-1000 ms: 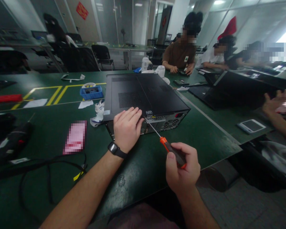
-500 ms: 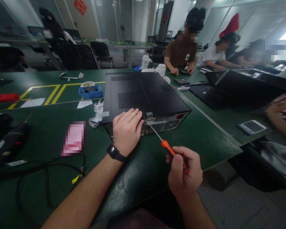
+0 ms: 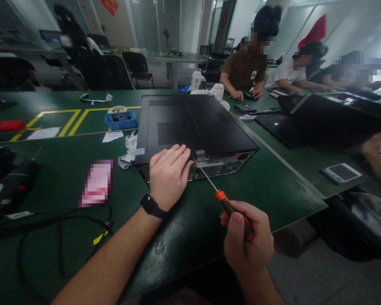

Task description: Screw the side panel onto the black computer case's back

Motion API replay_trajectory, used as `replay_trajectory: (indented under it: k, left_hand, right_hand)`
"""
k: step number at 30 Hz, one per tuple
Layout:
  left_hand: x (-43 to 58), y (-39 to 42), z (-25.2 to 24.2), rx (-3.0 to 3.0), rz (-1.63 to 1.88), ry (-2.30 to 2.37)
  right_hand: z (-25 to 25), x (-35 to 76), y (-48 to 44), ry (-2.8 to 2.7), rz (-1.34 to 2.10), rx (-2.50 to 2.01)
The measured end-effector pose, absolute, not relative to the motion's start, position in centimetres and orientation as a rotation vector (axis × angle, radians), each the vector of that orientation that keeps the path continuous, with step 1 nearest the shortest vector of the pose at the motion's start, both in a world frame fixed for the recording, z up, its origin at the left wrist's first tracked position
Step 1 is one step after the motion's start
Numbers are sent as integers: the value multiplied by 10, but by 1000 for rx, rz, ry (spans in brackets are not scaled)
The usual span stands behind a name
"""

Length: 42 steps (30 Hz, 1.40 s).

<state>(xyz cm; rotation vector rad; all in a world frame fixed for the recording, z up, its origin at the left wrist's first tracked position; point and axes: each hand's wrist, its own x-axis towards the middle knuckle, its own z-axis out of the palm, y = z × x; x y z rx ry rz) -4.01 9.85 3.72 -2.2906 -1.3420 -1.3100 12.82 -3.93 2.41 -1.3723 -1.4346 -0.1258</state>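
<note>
A black computer case (image 3: 206, 123) lies on its side on the green table, its rear face with vents towards me. My left hand (image 3: 171, 167) rests on its near edge, fingers stretched over the top panel and thumb by the rear face. Wrapped round the handle of an orange-and-black screwdriver (image 3: 225, 201) is my right hand (image 3: 249, 237), just beyond the table's front edge. The shaft slants up and left to the rear edge of the case, close to my left thumb. What the tip touches is too small to make out.
White gloves (image 3: 128, 150) and a blue bin (image 3: 120, 120) lie left of the case. Black cables (image 3: 60, 220) and a power drill (image 3: 14, 182) are further left. To the right are a phone (image 3: 342, 173) and another black case (image 3: 333, 114). Co-workers (image 3: 246, 67) sit beyond.
The screwdriver handle and my right hand have shifted slightly down and to the right, and the handle has turned a little. My left hand stays on the case.
</note>
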Motion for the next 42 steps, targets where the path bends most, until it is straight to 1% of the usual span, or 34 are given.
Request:
replay_trajectory:
  k: [3, 8, 15, 20, 27, 31, 36, 42]
  left_hand:
    - [-40, 99, 38, -2291, -1322, -1344]
    - [-40, 100, 37, -2272, -1342, -1313]
    - [-40, 100, 37, -2280, -1356, -1315]
    - [-40, 100, 38, -2261, -1354, -1290]
    - [-39, 100, 37, -2252, -1348, -1285]
    - [-39, 100, 37, -2249, -1359, -1284]
    - [-39, 100, 38, -2269, -1365, -1301]
    - [-39, 100, 37, -2266, -1354, -1297]
  right_hand:
    - [29, 130, -37, -1492, -109, -1313]
    - [34, 131, -33, -1547, -175, -1232]
    - [33, 126, -33, -1501, -280, -1314]
    - [34, 126, -35, -1432, -245, -1435]
    - [43, 121, -34, -1503, -305, -1363]
    - [44, 120, -32, -1465, -373, -1411]
    - [43, 121, -33, -1415, -305, -1470]
    - [40, 121, -34, -1444, -358, -1409]
